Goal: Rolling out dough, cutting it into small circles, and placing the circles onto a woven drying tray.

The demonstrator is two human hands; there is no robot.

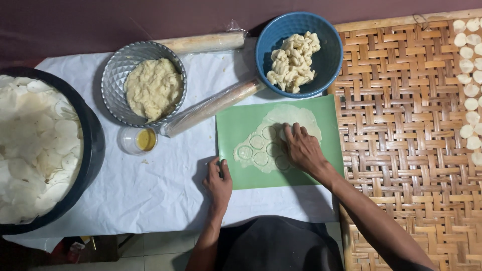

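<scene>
Right hand [303, 149] presses on rolled dough [281, 138], perhaps over a cutter; left hand [218, 181] steadies green mat [241, 125].

This is a home kitchen for making crackers by hand. Around the green mat [281, 150] lie a dough bowl [143, 83], rolling pins [211, 108], and a woven tray [401, 135] with cut rounds [469, 75].

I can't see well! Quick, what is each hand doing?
Left hand: fingers curled, pressing the green mat edge, holding nothing.
Right hand: pressing on the dough sheet; any cutter beneath is hidden.
</scene>
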